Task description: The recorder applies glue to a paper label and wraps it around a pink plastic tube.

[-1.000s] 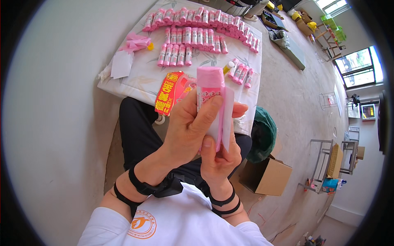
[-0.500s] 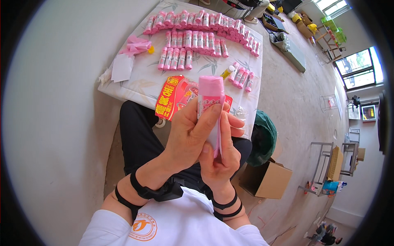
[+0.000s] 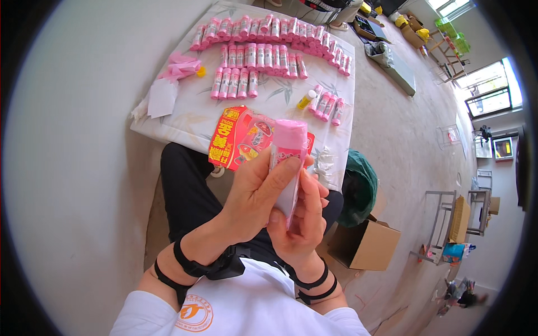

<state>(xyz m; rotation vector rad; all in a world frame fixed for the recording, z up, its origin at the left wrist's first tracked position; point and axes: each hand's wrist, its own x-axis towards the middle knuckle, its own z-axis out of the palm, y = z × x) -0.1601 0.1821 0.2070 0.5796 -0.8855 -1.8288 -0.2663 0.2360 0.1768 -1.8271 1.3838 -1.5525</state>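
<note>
A pink roll [image 3: 290, 136], apparently of thin plastic bags, stands nearly upright before me with a paper label round it. My left hand [image 3: 253, 187] is closed round its left side, thumb across the label. From below and the right, my right hand [image 3: 300, 227] grips the lower end, its thumb and fingers on the label's pale edge; the far side is hidden. Behind the roll, a flattened red printed carton [image 3: 232, 137] lies at the table's near edge. A yellow glue stick with a white cap [image 3: 306, 99] lies close to several labelled pink rolls [image 3: 325, 105].
Rows of labelled pink rolls [image 3: 252, 56] are stacked across the far half of the table [image 3: 190, 109]. Crumpled pink film [image 3: 182, 66] and white paper [image 3: 163, 98] lie at its left. A green bag [image 3: 360, 187] and an open cardboard box [image 3: 367, 246] stand right of my legs.
Both hands and the roll have come slightly lower, and the roll's top has tipped a little. My right fingers have curled in more. The whole view has shifted slightly.
</note>
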